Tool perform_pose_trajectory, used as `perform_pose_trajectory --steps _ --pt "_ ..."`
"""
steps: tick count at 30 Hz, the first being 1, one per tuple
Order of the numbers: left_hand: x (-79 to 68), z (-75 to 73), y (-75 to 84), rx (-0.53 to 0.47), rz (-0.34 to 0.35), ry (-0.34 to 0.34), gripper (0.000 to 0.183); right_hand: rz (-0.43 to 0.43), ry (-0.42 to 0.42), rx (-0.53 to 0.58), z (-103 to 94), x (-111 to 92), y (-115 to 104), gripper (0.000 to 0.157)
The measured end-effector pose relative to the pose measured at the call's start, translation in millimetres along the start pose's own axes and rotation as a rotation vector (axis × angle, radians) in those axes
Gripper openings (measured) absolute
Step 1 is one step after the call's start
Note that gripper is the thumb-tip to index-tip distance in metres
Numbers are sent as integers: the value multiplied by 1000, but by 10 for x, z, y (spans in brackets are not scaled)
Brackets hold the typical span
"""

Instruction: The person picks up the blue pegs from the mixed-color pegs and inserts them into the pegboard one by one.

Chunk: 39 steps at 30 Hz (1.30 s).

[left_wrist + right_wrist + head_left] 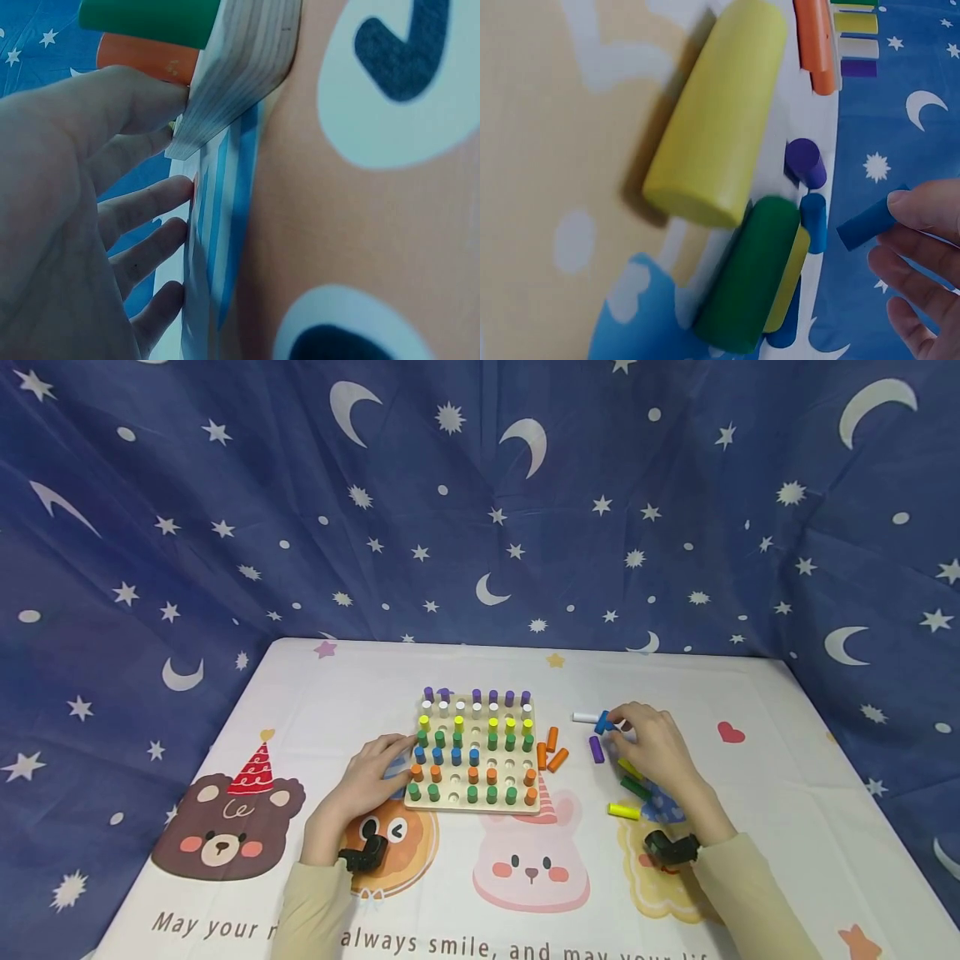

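A wooden pegboard [472, 807] stands on the table with rows of colored pegs upright in its holes; several holes are bare. My left hand [372, 774] rests at the board's left edge. In the left wrist view its thumb and index fingertip touch the board's side, the other fingers loosely extended. My right hand [654, 743] is right of the board and pinches a blue peg [866, 227] between thumb and fingers. Close by are a white peg [585, 717], a purple peg [596, 749], a green peg [635, 787] and a yellow peg [623, 811].
Three orange pegs [552, 739] lie beside the board's right edge. Another yellow peg [630, 767] lies under the right hand's side. A printed white cloth [675, 685] covers the table, and a dark blue curtain [450, 527] hangs behind it.
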State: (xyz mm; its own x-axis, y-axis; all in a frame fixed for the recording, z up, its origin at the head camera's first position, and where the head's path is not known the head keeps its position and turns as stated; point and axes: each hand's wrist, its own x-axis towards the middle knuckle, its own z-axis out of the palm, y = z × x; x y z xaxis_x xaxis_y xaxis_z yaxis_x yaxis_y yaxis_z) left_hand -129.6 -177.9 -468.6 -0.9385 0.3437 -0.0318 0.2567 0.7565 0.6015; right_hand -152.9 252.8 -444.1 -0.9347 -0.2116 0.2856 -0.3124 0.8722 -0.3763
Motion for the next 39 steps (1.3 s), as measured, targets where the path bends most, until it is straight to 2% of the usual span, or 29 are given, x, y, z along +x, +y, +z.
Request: perform_pose_trajectory --steps 14,39 --pt "-1 -2 6 7 -6 -1 56 -6 6 32 36 -18 -204 21" --pt "3 -4 15 9 -15 -4 55 -98 5 140 47 11 -580 21"
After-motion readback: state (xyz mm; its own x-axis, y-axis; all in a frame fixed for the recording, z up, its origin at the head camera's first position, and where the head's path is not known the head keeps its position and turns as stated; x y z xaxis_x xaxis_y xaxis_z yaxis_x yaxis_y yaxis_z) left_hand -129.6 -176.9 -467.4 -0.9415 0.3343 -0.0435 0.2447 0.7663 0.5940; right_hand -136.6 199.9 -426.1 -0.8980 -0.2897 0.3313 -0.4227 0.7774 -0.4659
